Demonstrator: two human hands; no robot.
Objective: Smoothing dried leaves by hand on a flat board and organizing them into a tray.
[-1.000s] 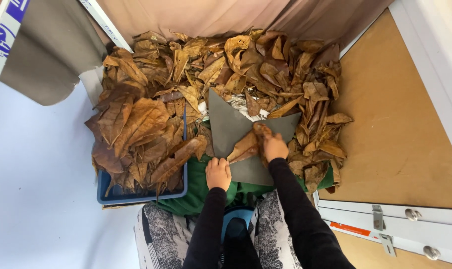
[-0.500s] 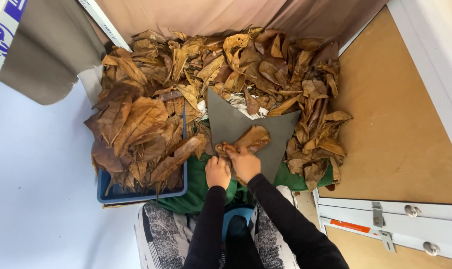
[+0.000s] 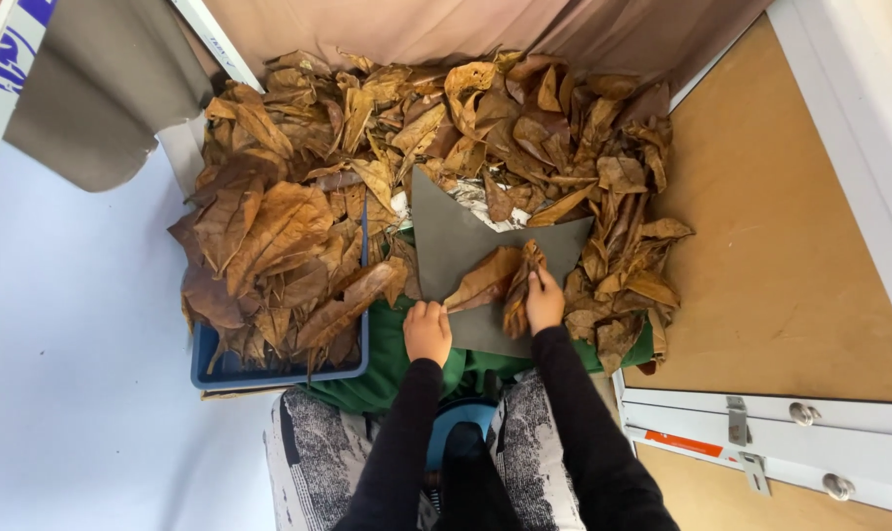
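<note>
A dry brown leaf (image 3: 485,280) is pinned against a dark grey sheet (image 3: 456,241) near the sheet's lower edge, and its stalk end is pinched in the curled fingers of the left hand (image 3: 427,331). A second leaf (image 3: 519,290), folded lengthwise and crumpled, is gripped by the closed fingers of the right hand (image 3: 544,302), the fingertips being pressed on its lower half just beside the first leaf; the two leaves are seen touching at their upper ends. The sheet is flat, matte and smooth, cut to pointed corners, and is laid over a green cloth (image 3: 387,359). It is surrounded on three sides by a heap of dried leaves (image 3: 524,128), brittle, curled and veined, in tan to rust tones. More leaves are piled in a blue plastic tray (image 3: 269,374) at the sheet's left edge, overflowing its rim. A brown wooden board (image 3: 780,246) is seen to the right of the heap.
</note>
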